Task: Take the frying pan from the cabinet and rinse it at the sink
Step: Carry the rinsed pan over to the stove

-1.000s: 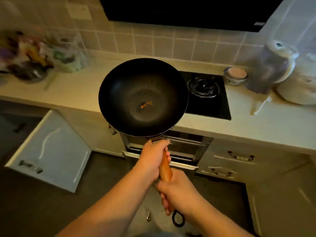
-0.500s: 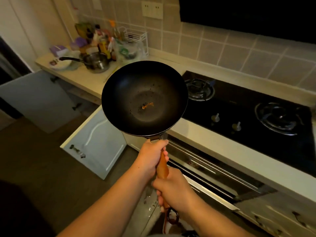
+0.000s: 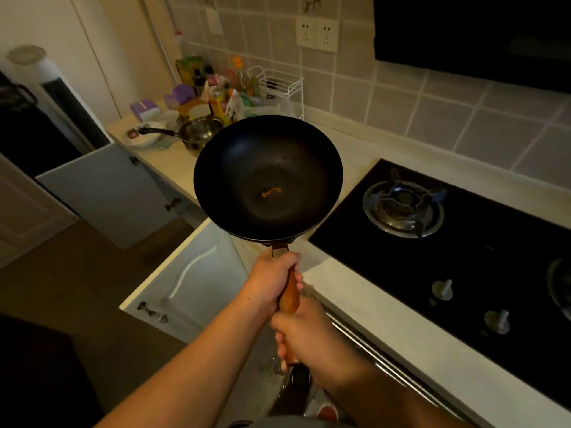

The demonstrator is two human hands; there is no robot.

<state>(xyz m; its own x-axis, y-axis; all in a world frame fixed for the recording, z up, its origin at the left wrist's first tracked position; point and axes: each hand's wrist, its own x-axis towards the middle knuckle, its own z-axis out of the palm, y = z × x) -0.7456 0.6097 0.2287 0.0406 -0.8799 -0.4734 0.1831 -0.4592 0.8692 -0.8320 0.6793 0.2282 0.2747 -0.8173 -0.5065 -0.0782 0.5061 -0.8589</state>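
black and round, the deep carbon-steel frying pan (image 3: 268, 178) with its reddish wooden handle (image 3: 289, 299) is held out in the air over the open white cabinet door (image 3: 188, 282), just left of the black glass gas hob (image 3: 463, 242). both hands are closed around that handle: the left hand (image 3: 270, 282) grips it close to the bowl, the right hand (image 3: 304, 336) grips it lower, near the hanging loop at the end. a small orange scrap (image 3: 271, 190) lies at the bottom of the bowl.

against the hob, the view has swung leftward over the past second. a moment ago the right end of the pale counter (image 3: 386, 319) past the hob was in sight; now the left end shows, with a steel saucepan (image 3: 199, 134), a cluster of bottles and packets (image 3: 216, 88) and a white wire rack (image 3: 279, 86) left of the hob, and a second open cabinet door (image 3: 105, 193) further left. the pan has stayed level and at the same reach from the body, and the grip has not altered.

that suggests the pan is out of the cabinet and the person is turning to find the sink. no sink or tap shows anywhere around the hob, so the rinse has not begun. the open doors left of the hob look like something to step around while carrying.
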